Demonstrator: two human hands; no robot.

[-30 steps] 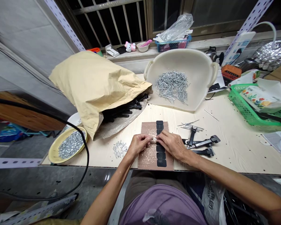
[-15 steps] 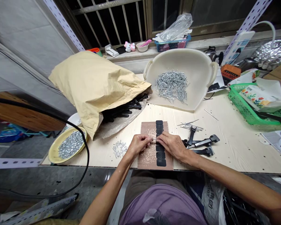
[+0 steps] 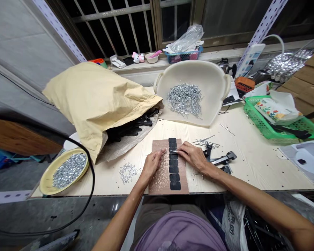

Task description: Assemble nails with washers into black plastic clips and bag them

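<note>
My right hand [image 3: 192, 156] pinches a thin silvery metal pin [image 3: 173, 151] over a column of black rounded pads [image 3: 174, 169]. These pads lie on a brown board [image 3: 157, 184] sprinkled with pale specks. To the left, my left hand [image 3: 152, 165] is closed with thumb and fingertips together above the board; anything between them is too small to make out. Beside it lies a scatter of tiny silvery pieces [image 3: 128, 172]. Loose metal pins [image 3: 206, 143] and black plastic parts with flat ends [image 3: 226, 158] rest right of my right hand.
A large cream tub [image 3: 211, 104] holding many metal pins stands at the back. Left of it slumps a yellow sack [image 3: 94, 94] with black parts at its mouth. A yellow bowl [image 3: 45, 183] of small metal pieces sits at the left edge, a green basket [image 3: 261, 118] at right.
My hands have moved apart, the right drawing slightly right with the pin and the left away from the pads. The camera view has shifted a little.
</note>
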